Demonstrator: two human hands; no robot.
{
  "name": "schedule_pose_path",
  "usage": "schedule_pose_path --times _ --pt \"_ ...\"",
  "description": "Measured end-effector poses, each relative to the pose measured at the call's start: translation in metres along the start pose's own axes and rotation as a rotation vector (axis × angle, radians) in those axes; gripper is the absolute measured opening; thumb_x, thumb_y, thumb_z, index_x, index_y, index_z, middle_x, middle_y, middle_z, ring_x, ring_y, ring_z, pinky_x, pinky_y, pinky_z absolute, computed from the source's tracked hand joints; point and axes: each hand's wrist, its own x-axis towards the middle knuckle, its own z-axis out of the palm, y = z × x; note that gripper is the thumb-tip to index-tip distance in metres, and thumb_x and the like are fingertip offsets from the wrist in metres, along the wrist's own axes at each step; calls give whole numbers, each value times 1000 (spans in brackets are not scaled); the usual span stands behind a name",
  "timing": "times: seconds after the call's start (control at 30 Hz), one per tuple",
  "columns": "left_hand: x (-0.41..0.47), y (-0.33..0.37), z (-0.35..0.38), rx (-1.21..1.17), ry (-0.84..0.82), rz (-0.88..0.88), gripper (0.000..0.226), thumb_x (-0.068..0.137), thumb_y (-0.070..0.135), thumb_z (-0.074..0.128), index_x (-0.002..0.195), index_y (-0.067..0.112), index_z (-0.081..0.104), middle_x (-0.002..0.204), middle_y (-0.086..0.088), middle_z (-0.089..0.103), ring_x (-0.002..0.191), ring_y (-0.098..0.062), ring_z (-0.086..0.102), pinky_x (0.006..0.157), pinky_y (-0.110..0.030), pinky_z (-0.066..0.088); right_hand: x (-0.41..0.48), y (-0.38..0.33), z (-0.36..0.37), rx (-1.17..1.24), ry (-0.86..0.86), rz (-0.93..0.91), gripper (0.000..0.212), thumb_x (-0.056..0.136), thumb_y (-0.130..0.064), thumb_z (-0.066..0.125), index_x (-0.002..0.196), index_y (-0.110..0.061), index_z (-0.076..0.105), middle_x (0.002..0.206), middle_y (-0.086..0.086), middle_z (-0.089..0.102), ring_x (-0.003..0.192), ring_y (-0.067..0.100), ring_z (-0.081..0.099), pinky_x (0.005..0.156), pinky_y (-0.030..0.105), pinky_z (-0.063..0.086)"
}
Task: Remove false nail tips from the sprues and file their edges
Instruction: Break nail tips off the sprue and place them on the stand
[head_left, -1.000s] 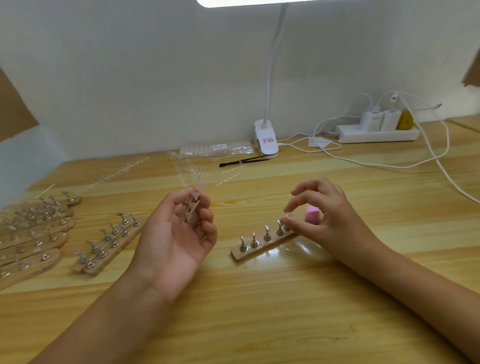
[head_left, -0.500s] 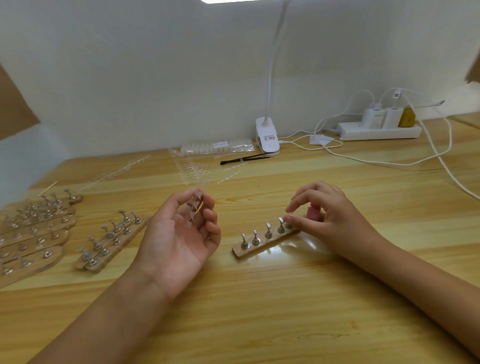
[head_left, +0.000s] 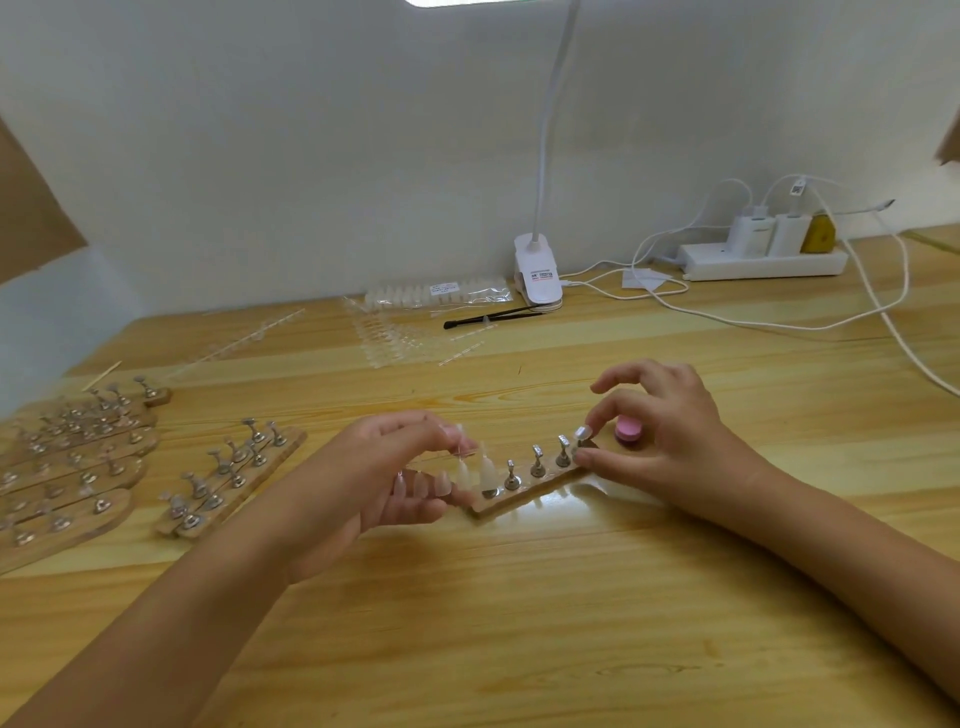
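A short wooden stand (head_left: 540, 493) with a row of metal pegs lies slantwise at the table's centre. My left hand (head_left: 379, 473) is palm down at the stand's left end. Its fingertips pinch a clear sprue of false nail tips (head_left: 472, 465), which hangs over the leftmost pegs. My right hand (head_left: 675, 441) is at the stand's right end, where thumb and index finger pinch the rightmost peg (head_left: 581, 446). I cannot tell whether a tip sits on that peg. A small pink block (head_left: 629, 430) lies just behind the right hand's fingers.
More peg stands lie at the left (head_left: 231, 478) and far left (head_left: 67, 467). Loose clear sprues (head_left: 395, 345), a bag of tips (head_left: 441, 291) and a black tool (head_left: 488, 317) sit near the wall. A lamp clip (head_left: 537, 275), power strip (head_left: 763, 260) and cables occupy the back right.
My left hand has turned from palm up to palm down and moved right, bringing the sprue to the stand's left end. My right hand has stayed at the right end peg.
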Motion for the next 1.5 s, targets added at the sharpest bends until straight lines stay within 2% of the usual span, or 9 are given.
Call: schedule_pose_path --times 0.2,0.43,0.7,0.9,1.0,1.13,1.3,1.4,1.5 --pt "3 -3 1 -92 -35 -37 47 76 29 71 107 -5 64 113 -5 73 95 -37 73 64 -28 61 5 -1 6 44 22 -15 22 75 -36 80 75 -42 59 101 -27 49 108 6 33 97 33 33" --pt "6 -6 -3 -40 -53 -39 23 72 32 75 82 11 74 120 -20 69 96 -40 72 71 -30 62 0 1 3 115 -38 -1 9 79 -26 78 79 -29 70 102 -19 53 109 10 38 95 44 44" --pt "8 -8 -5 -61 -40 -57 26 71 27 75 83 5 70 115 -24 69 96 -42 72 67 -28 61 -2 -2 -3 88 -45 -4 19 78 -30 79 76 -41 64 105 -22 53 109 6 35 102 37 34" --pt "9 -9 -7 -20 -54 -42 23 69 32 77 79 12 74 108 -18 73 99 -38 72 74 -30 62 -6 1 -24 70 -305 -61 10 78 -46 67 88 -43 66 117 -29 50 122 -7 30 107 31 21" --pt "10 -8 -7 24 -65 -38 26 75 32 72 84 9 69 110 -14 74 92 -28 74 73 -28 61 2 6 -41 117 -366 -77 16 86 -30 66 95 -43 69 119 -27 53 125 -3 35 105 27 29" --pt "10 -5 -9 127 98 158 31 83 38 62 86 9 72 89 3 75 61 -5 59 57 -16 51 39 5 -48 32 -300 -157 23 88 -15 70 97 -37 69 111 -17 62 113 2 51 101 30 38" --pt "9 -3 -12 -193 179 269 28 87 31 64 90 5 74 75 5 65 59 -4 52 53 -15 48 83 -20 -17 -74 -558 -155 19 88 -30 71 106 -37 68 89 -19 65 83 -3 58 77 21 49" --pt "8 -4 -7 -258 125 250 24 83 33 65 81 12 78 71 4 61 61 -5 53 55 -16 50 92 -31 4 -145 -676 -187 18 86 -36 72 103 -38 66 85 -18 63 79 0 59 74 26 50" --pt "7 -4 -4 -285 85 232 22 83 33 66 77 17 79 73 3 61 63 -6 56 58 -17 52 95 -35 10 -165 -706 -204 10 87 -30 72 93 -35 65 85 -18 61 76 -6 56 67 17 46"
